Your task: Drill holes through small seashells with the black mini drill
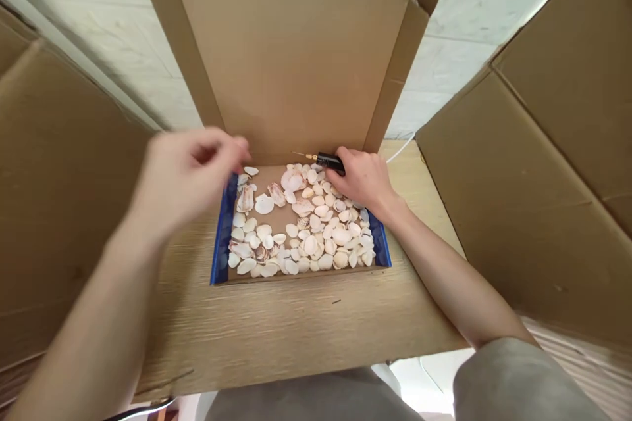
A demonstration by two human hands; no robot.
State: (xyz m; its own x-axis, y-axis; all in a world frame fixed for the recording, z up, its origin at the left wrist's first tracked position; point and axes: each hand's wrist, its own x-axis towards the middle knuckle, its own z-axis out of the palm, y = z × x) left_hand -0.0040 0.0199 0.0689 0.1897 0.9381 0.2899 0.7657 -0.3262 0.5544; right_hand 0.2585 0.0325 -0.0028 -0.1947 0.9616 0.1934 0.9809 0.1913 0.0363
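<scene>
My right hand (364,176) is wrapped round a small black mini drill (330,161) at the back right of the shallow box, its thin bit pointing left. A layer of pale seashells (320,233) covers much of the box floor, thickest at the right and front. My left hand (192,171), blurred by motion, is raised over the box's back left corner. Its fingers are curled into a pinch, and whatever lies between them is hidden. Close by are a white shell (264,204) and a long ribbed shell (245,198).
The cardboard box has blue side walls (220,237) and a raised lid (296,59) behind. It stands on a wooden tabletop (276,322). Large cardboard panels (533,164) flank both sides. A white cable (401,148) runs behind my right hand, and a dark sliver (336,302) lies in front.
</scene>
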